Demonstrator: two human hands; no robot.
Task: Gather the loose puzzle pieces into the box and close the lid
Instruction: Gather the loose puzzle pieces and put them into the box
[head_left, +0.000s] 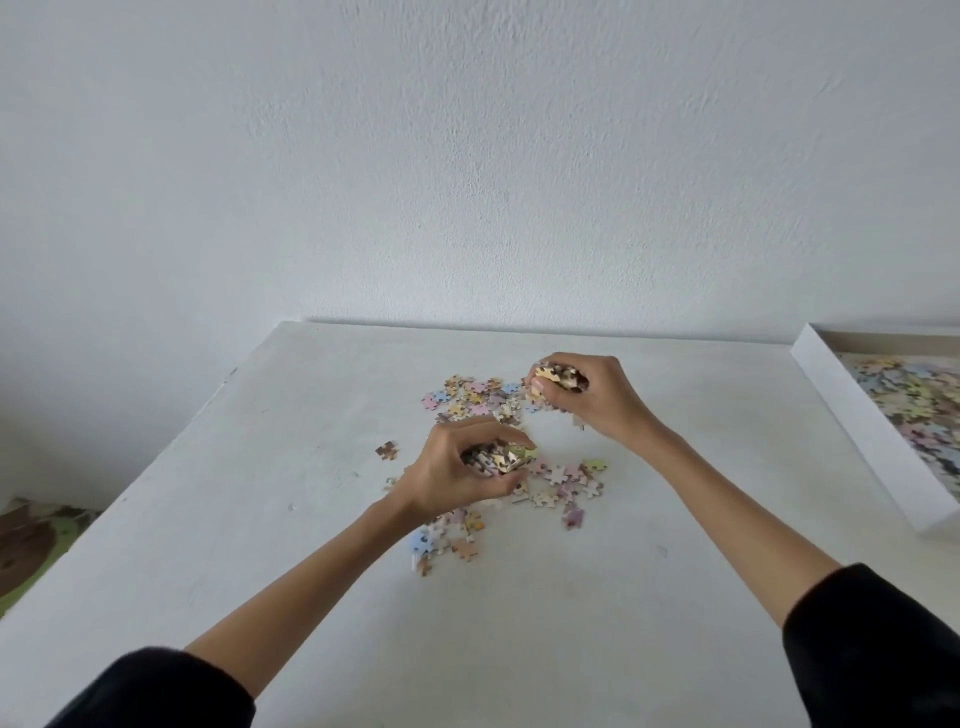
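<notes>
Fistfuls of pastel cardboard puzzle pieces (501, 457) clenched in left hand (452, 475) and right hand (597, 397) over white bench (311, 519): bulk grasps, presumably sparing trips to shallow white box (872, 441).

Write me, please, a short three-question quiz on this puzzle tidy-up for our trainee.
1. True or false: the left hand and the right hand each grip a handful of puzzle pieces.
2. Where does the open box sit? A) right of both hands B) left of both hands C) between them.
3. Fill in: loose pieces lie scattered on the white ____.
Key: 1 true; 2 A; 3 table.
</notes>
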